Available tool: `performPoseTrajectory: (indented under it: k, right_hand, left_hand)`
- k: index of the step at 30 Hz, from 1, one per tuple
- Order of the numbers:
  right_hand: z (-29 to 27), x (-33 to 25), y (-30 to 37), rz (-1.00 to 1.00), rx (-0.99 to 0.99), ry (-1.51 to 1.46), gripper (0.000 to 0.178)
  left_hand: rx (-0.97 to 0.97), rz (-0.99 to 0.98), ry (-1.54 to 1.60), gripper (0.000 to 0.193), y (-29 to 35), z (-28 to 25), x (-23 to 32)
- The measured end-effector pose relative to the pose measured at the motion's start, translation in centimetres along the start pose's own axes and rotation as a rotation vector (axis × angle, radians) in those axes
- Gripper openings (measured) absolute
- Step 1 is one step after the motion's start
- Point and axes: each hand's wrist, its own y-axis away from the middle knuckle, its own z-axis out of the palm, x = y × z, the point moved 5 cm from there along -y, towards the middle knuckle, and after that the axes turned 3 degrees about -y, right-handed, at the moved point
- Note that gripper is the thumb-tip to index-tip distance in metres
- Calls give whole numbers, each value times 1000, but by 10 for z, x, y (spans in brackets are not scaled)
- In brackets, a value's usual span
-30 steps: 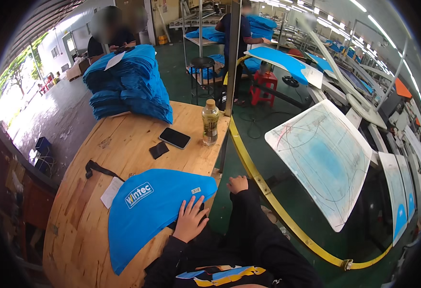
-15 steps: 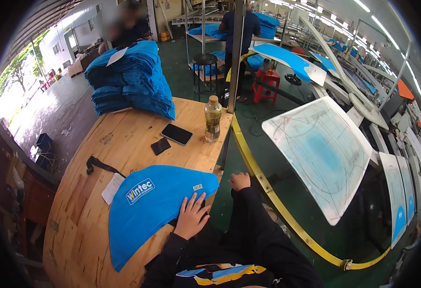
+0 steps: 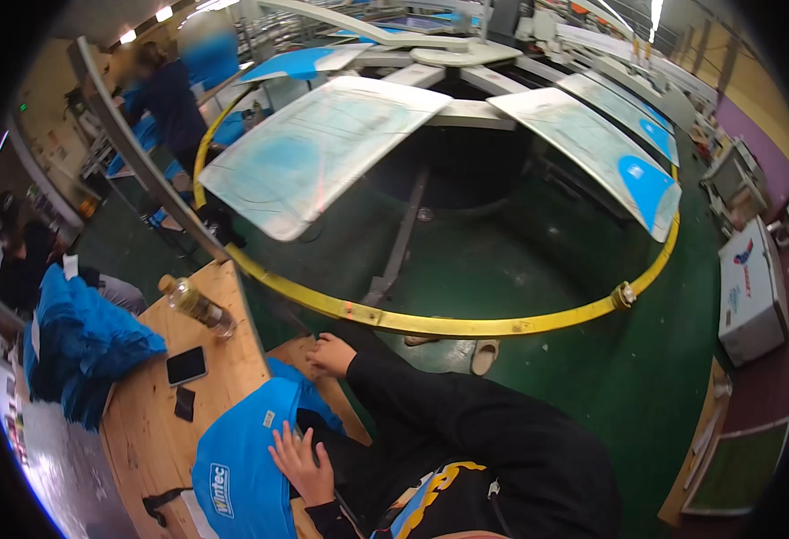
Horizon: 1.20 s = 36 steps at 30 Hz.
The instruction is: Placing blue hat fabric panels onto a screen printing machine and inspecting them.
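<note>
A blue cut fabric panel (image 3: pixel 249 449) with a white printed mark and a small pale tag lies over the near edge of the wooden table. My left hand (image 3: pixel 303 463) rests on it near its right edge, fingers spread, pressing without gripping. More blue cloth (image 3: pixel 309 395) shows just past that edge, above a lower wooden surface (image 3: pixel 345 409); whether it belongs to the same panel I cannot tell. Over this cloth is my right hand (image 3: pixel 330 357), its fingers loosely bent and nothing visible in them.
On the table are a drink bottle (image 3: pixel 199 307), a phone (image 3: pixel 186 366), a small dark pouch (image 3: pixel 184 404) and a blue fabric stack (image 3: pixel 75 332). A yellow curved rail (image 3: pixel 466 325) rings the machine's white platens (image 3: pixel 323 148). Other people are at the left.
My view has swung right, bringing more of the machine in. My right hand has come over the blue cloth beside the table; my left hand stays on the panel.
</note>
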Motion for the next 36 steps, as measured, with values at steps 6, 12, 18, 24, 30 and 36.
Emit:
performPoseTrajectory:
  k: [6, 12, 18, 24, 30, 36]
  right_hand:
    - [-13, -22, 26, -72, 16, -32, 13]
    - [-50, -24, 23, 6, 136, -491, 13]
    - [-143, -13, 64, 125, 458, -613, 18]
    - [-269, 53, 127, 418, 795, -291, 18]
    - [-325, 132, 219, 893, 823, 322, 32]
    - [-316, 157, 262, 1049, 568, 465, 38]
  left_hand:
    - [93, 83, -37, 28, -5, -12, 25]
    - [70, 159, 9, 26, -29, -10, 66]
    - [34, 241, 156, 27, -92, -24, 92]
    - [138, 388, 234, 38, -214, -10, 131]
    - [57, 578, 204, 48, -330, 86, 142]
    - [-19, 484, 84, 56, -396, 192, 106]
